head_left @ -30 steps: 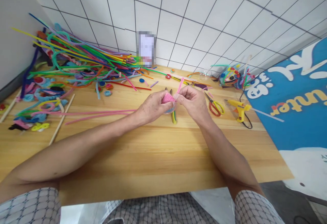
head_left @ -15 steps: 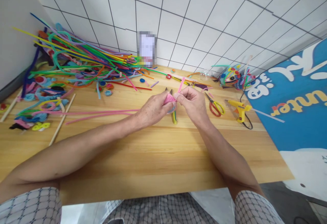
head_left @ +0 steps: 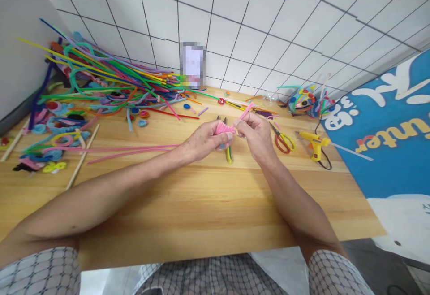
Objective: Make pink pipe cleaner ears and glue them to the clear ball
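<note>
In the head view, the left hand (head_left: 203, 141) and the right hand (head_left: 253, 133) meet above the middle of a wooden counter (head_left: 201, 205). The pink pipe cleaner (head_left: 224, 127) is between them. The left fingers are closed around its part wound in tight rows; the right thumb and fingers pinch the strand that runs from it, and a free length points up past the right knuckles. Something clear shows just under the winding, too covered to make out.

Behind and below the hands lie pliers (head_left: 229, 155), tips and a yellow-green handle showing. To the right, near the right wrist, are scissors (head_left: 282, 142) with red and yellow handles, then a yellow glue gun (head_left: 314, 143) with a pale glue stick (head_left: 352, 151) poking out behind. Farther back sit a colourful ball (head_left: 301, 101) and a clear ball (head_left: 269, 98), with a red button (head_left: 221, 101) nearer the middle.

On the left, two pink strips (head_left: 134, 148) stretch from beside the left forearm across a wooden stick (head_left: 82, 158). A big bundle of coloured pipe cleaners (head_left: 134, 68) fills the back corner, beside an upright blurred-out rectangle (head_left: 193, 64) against the tiled wall (head_left: 235, 21).
</note>
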### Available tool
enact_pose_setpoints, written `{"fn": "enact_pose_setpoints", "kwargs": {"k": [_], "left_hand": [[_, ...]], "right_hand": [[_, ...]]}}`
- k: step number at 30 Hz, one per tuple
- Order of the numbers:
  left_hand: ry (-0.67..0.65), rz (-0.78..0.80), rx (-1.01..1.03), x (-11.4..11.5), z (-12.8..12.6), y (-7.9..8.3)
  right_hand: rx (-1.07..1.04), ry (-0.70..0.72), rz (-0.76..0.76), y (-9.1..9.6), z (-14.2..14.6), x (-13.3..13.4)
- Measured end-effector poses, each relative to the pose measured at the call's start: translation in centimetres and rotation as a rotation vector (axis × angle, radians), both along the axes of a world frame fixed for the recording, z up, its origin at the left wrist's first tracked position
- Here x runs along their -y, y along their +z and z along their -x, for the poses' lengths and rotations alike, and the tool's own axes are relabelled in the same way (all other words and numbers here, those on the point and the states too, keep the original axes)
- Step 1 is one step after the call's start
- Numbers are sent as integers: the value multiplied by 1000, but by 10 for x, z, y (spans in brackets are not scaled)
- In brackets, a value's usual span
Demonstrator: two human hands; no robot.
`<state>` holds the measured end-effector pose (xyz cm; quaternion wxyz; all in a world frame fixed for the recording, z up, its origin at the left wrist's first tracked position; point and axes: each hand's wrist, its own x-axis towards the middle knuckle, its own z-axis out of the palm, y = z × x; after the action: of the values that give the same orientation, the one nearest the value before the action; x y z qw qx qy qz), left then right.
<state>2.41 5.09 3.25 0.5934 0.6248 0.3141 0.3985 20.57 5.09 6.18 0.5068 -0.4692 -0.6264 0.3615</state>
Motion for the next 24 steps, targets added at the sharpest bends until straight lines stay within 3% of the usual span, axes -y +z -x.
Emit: {"fn": "enact_pose_setpoints", "kwargs": {"k": [9, 24], "left_hand": [[-15, 91, -16, -2, 12, 25], [-43, 56, -33, -5, 15, 17]], "right_hand": [[-28, -17, 39, 6, -7, -3], [128, 38, -27, 14, -2, 7]]}}
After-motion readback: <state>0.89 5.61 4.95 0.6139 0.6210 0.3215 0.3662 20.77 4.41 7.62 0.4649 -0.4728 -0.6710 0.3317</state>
